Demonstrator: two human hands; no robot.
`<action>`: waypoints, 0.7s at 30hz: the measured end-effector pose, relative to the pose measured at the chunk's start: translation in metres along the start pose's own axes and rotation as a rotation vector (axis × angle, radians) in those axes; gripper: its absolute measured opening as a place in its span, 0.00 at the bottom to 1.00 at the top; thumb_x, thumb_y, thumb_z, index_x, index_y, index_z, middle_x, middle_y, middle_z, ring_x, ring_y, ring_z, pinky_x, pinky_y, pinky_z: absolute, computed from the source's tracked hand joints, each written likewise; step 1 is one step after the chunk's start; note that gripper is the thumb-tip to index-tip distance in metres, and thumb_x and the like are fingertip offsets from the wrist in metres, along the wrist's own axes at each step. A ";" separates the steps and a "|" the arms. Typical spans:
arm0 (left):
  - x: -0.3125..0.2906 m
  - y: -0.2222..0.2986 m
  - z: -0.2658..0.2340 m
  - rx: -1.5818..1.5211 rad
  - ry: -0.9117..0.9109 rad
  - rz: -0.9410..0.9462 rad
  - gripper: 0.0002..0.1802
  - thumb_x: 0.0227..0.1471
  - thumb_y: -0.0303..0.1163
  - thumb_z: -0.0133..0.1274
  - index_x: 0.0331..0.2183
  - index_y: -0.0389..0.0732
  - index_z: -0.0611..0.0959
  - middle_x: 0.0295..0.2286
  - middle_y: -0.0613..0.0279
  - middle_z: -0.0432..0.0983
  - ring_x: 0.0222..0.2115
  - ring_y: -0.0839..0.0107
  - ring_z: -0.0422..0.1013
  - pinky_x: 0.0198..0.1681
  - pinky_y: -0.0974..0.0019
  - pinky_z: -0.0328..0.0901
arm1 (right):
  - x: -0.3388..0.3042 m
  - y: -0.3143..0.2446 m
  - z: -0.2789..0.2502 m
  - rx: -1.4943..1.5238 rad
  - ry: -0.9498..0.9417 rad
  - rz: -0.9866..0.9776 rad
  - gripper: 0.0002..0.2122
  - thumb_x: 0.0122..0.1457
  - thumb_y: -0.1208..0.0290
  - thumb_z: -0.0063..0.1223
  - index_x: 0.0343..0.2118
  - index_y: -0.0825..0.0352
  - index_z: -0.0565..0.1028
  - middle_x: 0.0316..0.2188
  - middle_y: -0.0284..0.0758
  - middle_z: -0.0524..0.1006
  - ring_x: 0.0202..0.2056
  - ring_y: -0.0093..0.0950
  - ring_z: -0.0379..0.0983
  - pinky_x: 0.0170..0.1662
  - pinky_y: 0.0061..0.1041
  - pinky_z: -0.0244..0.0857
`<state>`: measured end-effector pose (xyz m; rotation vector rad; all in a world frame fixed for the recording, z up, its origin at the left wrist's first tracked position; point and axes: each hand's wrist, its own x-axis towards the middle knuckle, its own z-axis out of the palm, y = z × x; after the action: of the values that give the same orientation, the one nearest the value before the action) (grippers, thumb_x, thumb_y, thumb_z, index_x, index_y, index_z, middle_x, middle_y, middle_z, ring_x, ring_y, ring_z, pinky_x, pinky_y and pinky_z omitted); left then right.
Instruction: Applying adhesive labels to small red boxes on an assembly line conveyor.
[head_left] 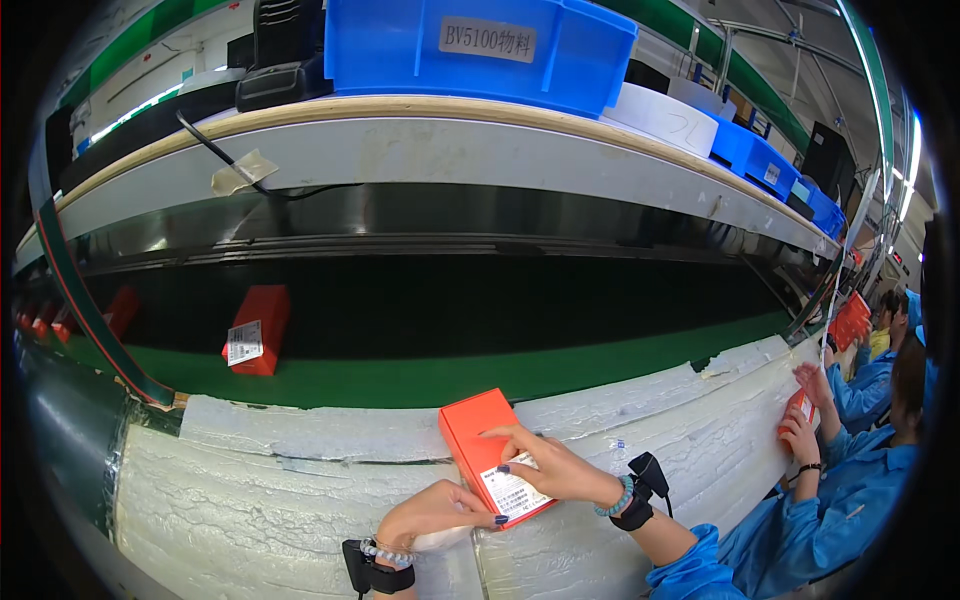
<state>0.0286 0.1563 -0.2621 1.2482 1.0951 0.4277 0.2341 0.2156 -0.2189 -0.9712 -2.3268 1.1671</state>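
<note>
A red box point(462, 424) lies at a slant on the pale, film-covered worktop in front of me. On its nearer end is a white printed label point(512, 497). My left hand point(432, 512) grips the near left corner, with a dark-nailed fingertip at the label's lower edge. From the right, my right hand point(560, 474) reaches over the box. Its thumb rests on the label and its forefinger stretches across the red lid, apart from the thumb. The right hand's other fingers are partly hidden. Both wrists carry bead bracelets and black straps with small devices.
Beyond the worktop point(250, 490) runs a dark green conveyor belt point(420, 370). Another labelled red box point(262, 312) sits on it, with several more at far left. A shelf point(480, 150) above bears blue bins point(430, 50). At right, co-workers in blue point(830, 510) handle red boxes.
</note>
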 end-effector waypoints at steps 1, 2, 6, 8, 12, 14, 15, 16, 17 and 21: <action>0.000 0.000 0.000 0.016 -0.002 0.002 0.12 0.42 0.37 0.63 0.29 0.39 0.86 0.26 0.61 0.80 0.28 0.76 0.72 0.35 0.74 0.65 | 0.000 0.000 0.000 0.000 -0.001 0.000 0.23 0.54 0.81 0.43 0.55 0.63 0.62 0.28 0.36 0.71 0.32 0.33 0.73 0.38 0.31 0.64; 0.000 0.000 0.000 0.015 -0.002 0.002 0.12 0.42 0.37 0.63 0.29 0.39 0.86 0.26 0.61 0.80 0.28 0.76 0.72 0.35 0.74 0.65 | 0.000 -0.001 0.001 -0.007 0.002 0.001 0.23 0.54 0.81 0.43 0.55 0.63 0.62 0.28 0.36 0.71 0.32 0.33 0.73 0.38 0.31 0.64; -0.001 0.001 -0.001 -0.007 -0.013 -0.006 0.12 0.42 0.36 0.62 0.29 0.38 0.86 0.26 0.61 0.80 0.29 0.76 0.72 0.36 0.74 0.65 | 0.000 -0.002 0.002 -0.006 0.008 -0.001 0.22 0.54 0.80 0.44 0.54 0.63 0.62 0.28 0.36 0.72 0.32 0.34 0.73 0.38 0.31 0.64; -0.002 0.004 -0.001 -0.012 -0.010 -0.008 0.12 0.42 0.36 0.62 0.29 0.38 0.86 0.26 0.61 0.80 0.29 0.76 0.72 0.37 0.74 0.65 | 0.000 -0.002 0.001 -0.012 0.000 0.017 0.22 0.55 0.80 0.46 0.54 0.63 0.63 0.29 0.35 0.72 0.33 0.31 0.73 0.39 0.29 0.65; -0.004 0.009 0.000 -0.018 -0.013 -0.017 0.13 0.43 0.36 0.61 0.30 0.37 0.86 0.26 0.61 0.80 0.29 0.77 0.72 0.38 0.75 0.64 | 0.000 -0.002 0.001 -0.031 -0.010 0.049 0.21 0.55 0.79 0.48 0.53 0.63 0.64 0.29 0.33 0.73 0.35 0.28 0.72 0.40 0.26 0.65; -0.005 0.008 0.000 -0.036 -0.016 -0.015 0.13 0.43 0.37 0.60 0.30 0.37 0.86 0.26 0.62 0.80 0.30 0.77 0.72 0.39 0.75 0.64 | 0.000 0.001 0.003 -0.036 -0.005 0.037 0.21 0.55 0.79 0.47 0.53 0.63 0.64 0.29 0.33 0.72 0.35 0.28 0.72 0.40 0.27 0.65; -0.004 0.006 -0.001 -0.034 -0.023 -0.010 0.13 0.44 0.37 0.60 0.31 0.38 0.86 0.26 0.63 0.80 0.28 0.78 0.71 0.37 0.76 0.64 | 0.000 0.002 0.004 -0.041 0.001 0.027 0.21 0.55 0.79 0.47 0.53 0.62 0.64 0.29 0.33 0.72 0.35 0.28 0.72 0.40 0.27 0.65; -0.003 0.005 -0.001 -0.031 -0.033 -0.002 0.13 0.45 0.38 0.60 0.32 0.39 0.86 0.25 0.64 0.79 0.27 0.80 0.69 0.35 0.76 0.63 | 0.000 0.001 0.004 -0.045 0.003 0.025 0.21 0.55 0.79 0.47 0.53 0.62 0.64 0.29 0.33 0.72 0.35 0.28 0.72 0.40 0.27 0.65; -0.003 0.006 0.000 -0.029 -0.032 0.003 0.13 0.45 0.38 0.60 0.32 0.39 0.86 0.25 0.64 0.79 0.27 0.80 0.69 0.35 0.76 0.63 | -0.001 0.001 0.005 -0.049 0.015 0.012 0.21 0.55 0.79 0.46 0.53 0.63 0.64 0.29 0.34 0.72 0.33 0.31 0.72 0.39 0.29 0.65; -0.002 0.007 0.000 -0.004 -0.022 0.003 0.14 0.45 0.38 0.60 0.32 0.38 0.86 0.26 0.64 0.79 0.28 0.79 0.70 0.36 0.76 0.64 | -0.001 0.001 0.005 -0.077 0.021 0.005 0.21 0.54 0.79 0.45 0.53 0.63 0.63 0.29 0.36 0.72 0.32 0.35 0.72 0.39 0.31 0.65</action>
<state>0.0298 0.1565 -0.2549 1.2479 1.0738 0.4174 0.2319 0.2126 -0.2232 -1.0118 -2.3698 1.0714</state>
